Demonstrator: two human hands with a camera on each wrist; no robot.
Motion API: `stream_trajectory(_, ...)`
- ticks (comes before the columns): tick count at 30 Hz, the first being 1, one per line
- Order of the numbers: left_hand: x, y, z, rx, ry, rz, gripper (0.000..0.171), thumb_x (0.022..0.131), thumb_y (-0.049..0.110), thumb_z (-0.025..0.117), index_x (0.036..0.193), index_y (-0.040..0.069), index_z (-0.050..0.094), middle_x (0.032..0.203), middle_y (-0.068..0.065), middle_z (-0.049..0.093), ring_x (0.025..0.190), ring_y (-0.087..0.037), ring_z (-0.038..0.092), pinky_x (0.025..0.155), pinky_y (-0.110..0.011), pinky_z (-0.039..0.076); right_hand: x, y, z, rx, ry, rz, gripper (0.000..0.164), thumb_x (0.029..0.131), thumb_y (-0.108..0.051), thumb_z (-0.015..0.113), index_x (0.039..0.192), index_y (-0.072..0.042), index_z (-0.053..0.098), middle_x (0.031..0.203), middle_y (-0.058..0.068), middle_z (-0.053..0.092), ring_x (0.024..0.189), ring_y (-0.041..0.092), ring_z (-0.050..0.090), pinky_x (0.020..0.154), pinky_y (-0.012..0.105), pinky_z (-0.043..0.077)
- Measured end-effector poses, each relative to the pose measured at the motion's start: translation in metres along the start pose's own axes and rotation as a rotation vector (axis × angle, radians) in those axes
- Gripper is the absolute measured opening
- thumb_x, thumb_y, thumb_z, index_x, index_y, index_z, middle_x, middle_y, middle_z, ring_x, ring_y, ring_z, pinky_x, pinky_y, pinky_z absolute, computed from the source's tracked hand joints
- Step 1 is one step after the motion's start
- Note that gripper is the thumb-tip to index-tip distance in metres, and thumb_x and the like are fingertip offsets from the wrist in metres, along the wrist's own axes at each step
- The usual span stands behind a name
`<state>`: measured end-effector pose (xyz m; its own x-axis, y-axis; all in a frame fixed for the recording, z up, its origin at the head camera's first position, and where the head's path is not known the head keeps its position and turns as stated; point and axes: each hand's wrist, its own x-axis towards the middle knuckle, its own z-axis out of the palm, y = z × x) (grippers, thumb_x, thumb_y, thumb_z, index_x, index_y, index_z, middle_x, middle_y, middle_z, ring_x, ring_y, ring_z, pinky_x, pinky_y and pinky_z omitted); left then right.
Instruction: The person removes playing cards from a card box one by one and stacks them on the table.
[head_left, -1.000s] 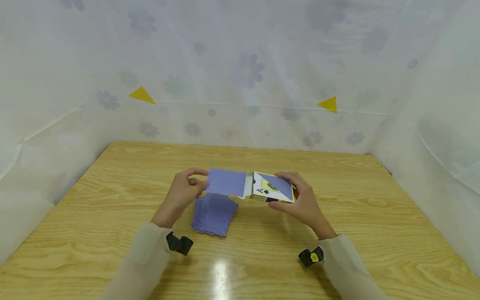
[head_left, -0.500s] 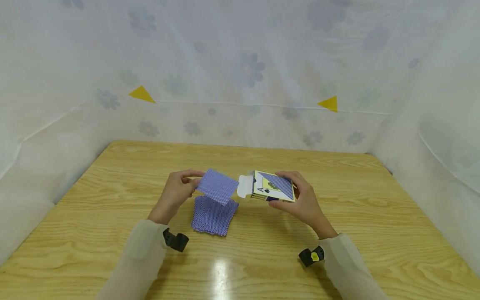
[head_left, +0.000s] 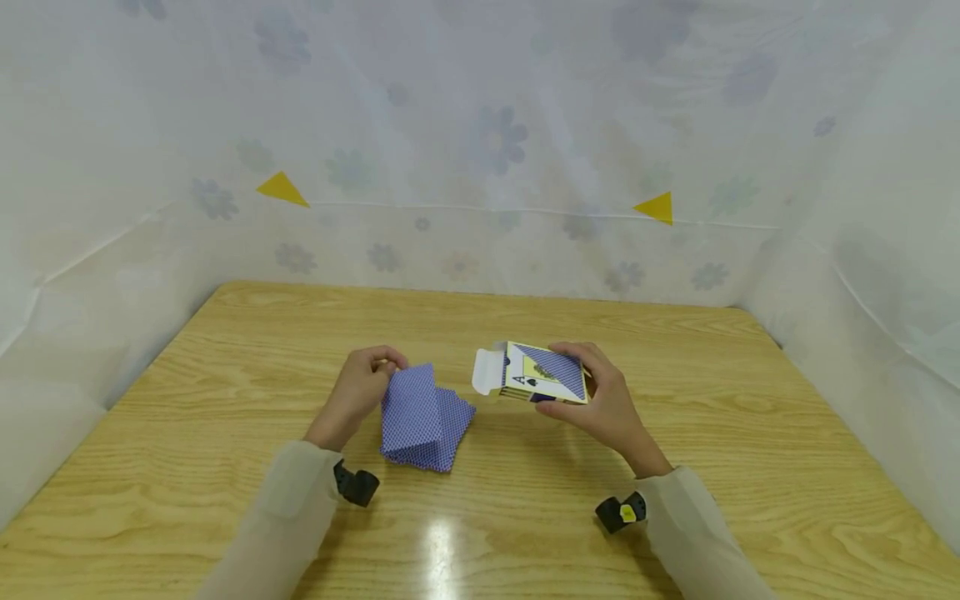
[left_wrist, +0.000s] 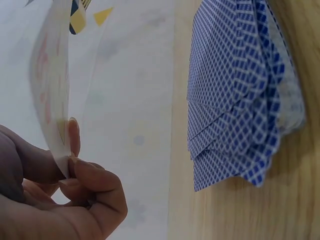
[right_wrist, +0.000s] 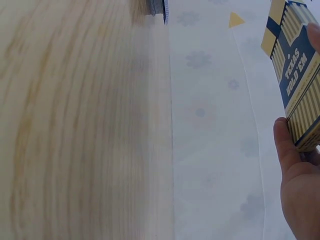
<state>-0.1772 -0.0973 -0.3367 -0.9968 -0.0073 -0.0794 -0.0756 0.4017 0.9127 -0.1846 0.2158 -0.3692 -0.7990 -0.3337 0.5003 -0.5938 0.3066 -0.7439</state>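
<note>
My left hand [head_left: 358, 389] pinches a blue-backed playing card [head_left: 412, 408] by its edge, above a loose pile of playing cards [head_left: 455, 425] on the table. In the left wrist view the card [left_wrist: 50, 80] stands nearly edge-on between thumb and fingers, apart from the uneven pile [left_wrist: 230, 100]. My right hand [head_left: 600, 398] grips a card box [head_left: 551, 373] by its sides, raised over the table. The box's white flap hangs open toward the left. "Texas Hold 'Em" is printed on the box's side [right_wrist: 295, 65] in the right wrist view.
The wooden table [head_left: 225, 400] is bordered by a pale flowered curtain [head_left: 465, 150] at the back and both sides. Two yellow triangles [head_left: 283, 190] are on the curtain. Black wrist cameras [head_left: 358, 485] sit at both cuffs.
The card in my left hand has come away from the box flap, turned, and dropped over the pile on the left. My right hand and the box have stayed nearly still.
</note>
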Motion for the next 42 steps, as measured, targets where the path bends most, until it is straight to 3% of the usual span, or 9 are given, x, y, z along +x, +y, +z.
stream_trajectory(6,0.004,-0.006,0.006,0.049,-0.006,0.017,0.024,0.098,0.0,0.039,0.097,-0.002,0.063,0.101,-0.014,0.055,0.07,-0.017,0.039,0.058,-0.027,0.034,0.0,0.0,0.001,0.005,-0.006,0.005,0.066,0.072,0.001,0.08,0.131,-0.008,0.053,0.126,0.012,0.051,0.097,0.007,0.05,0.067,0.017,0.049)
stream_trajectory(15,0.006,-0.014,0.014,0.107,-0.026,-0.029,0.024,0.098,0.0,0.041,0.095,0.0,0.065,0.096,-0.011,0.054,0.073,-0.017,0.041,0.06,-0.026,0.034,0.0,-0.001,0.003,-0.012,-0.011,-0.012,0.066,0.071,0.002,0.08,0.131,-0.007,0.053,0.123,0.012,0.052,0.093,0.007,0.049,0.063,0.018,0.047)
stream_trajectory(21,0.004,-0.016,0.016,0.153,-0.061,-0.05,0.026,0.098,0.001,0.039,0.098,0.0,0.065,0.09,-0.011,0.056,0.066,-0.016,0.041,0.057,-0.026,0.034,-0.001,-0.001,0.005,-0.015,-0.017,-0.01,0.066,0.071,0.0,0.081,0.13,-0.008,0.053,0.123,0.012,0.052,0.092,0.008,0.048,0.062,0.019,0.047)
stream_trajectory(30,0.004,-0.021,0.016,0.182,-0.043,-0.067,0.024,0.098,0.003,0.039,0.105,-0.002,0.062,0.1,-0.016,0.06,0.071,-0.017,0.044,0.059,-0.025,0.036,-0.001,0.0,0.007,-0.007,-0.031,0.01,0.064,0.072,-0.001,0.081,0.13,-0.006,0.053,0.123,0.012,0.052,0.093,0.009,0.05,0.064,0.02,0.049)
stream_trajectory(36,0.006,-0.023,0.015,0.198,-0.045,-0.059,0.027,0.091,0.0,0.038,0.108,-0.004,0.059,0.114,-0.021,0.063,0.075,-0.019,0.049,0.06,-0.025,0.039,-0.001,-0.001,0.007,-0.016,-0.035,0.009,0.064,0.072,-0.001,0.081,0.129,-0.005,0.053,0.123,0.013,0.052,0.091,0.01,0.049,0.063,0.019,0.048)
stream_trajectory(42,0.004,-0.02,0.015,0.192,-0.049,-0.063,0.029,0.087,-0.002,0.039,0.108,-0.005,0.058,0.108,-0.021,0.063,0.072,-0.019,0.047,0.058,-0.026,0.037,-0.001,-0.003,0.007,-0.016,-0.04,0.015,0.063,0.072,-0.001,0.081,0.129,-0.007,0.054,0.122,0.013,0.053,0.091,0.009,0.049,0.064,0.02,0.049)
